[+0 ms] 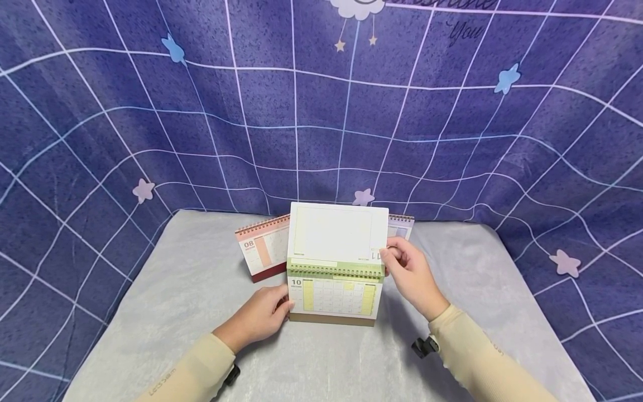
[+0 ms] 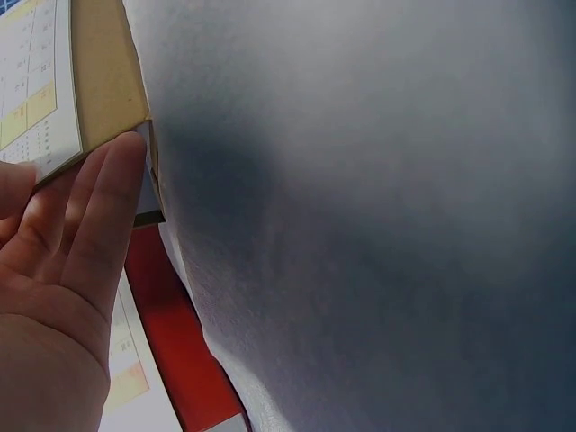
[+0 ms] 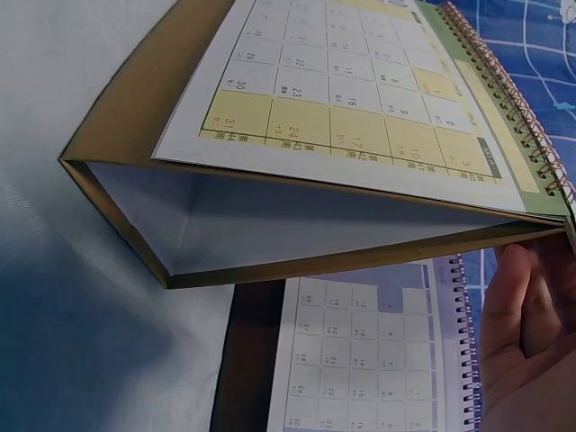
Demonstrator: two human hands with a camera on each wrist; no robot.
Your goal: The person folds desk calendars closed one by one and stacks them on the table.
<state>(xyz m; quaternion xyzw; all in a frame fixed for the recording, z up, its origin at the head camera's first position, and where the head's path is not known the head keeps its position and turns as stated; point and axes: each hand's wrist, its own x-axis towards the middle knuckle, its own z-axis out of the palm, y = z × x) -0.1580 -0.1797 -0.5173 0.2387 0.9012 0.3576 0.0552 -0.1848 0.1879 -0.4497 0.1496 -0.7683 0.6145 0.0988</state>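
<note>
A green desk calendar (image 1: pixel 321 298) stands like a tent on a brown card base, its front sheet marked 10. Above its wire binding a white page (image 1: pixel 334 231) is raised, with an upside-down 11 at its lower right corner. My right hand (image 1: pixel 414 276) pinches that page by its right edge, near the binding. At the calendar's lower left side, my left hand (image 1: pixel 258 315) grips the edge; in the left wrist view the thumb (image 2: pixel 13 187) lies on the front and the fingers (image 2: pixel 108 184) reach behind. The open triangular end of the base (image 3: pixel 171 216) shows in the right wrist view.
Behind to the left stands a red desk calendar (image 1: pixel 268 251) marked 08. A purple calendar (image 3: pixel 360 351) stands behind on the right, mostly hidden in the head view. Grey cloth (image 1: pixel 166 301) covers the table, and a purple gridded curtain (image 1: pixel 321 128) hangs around it.
</note>
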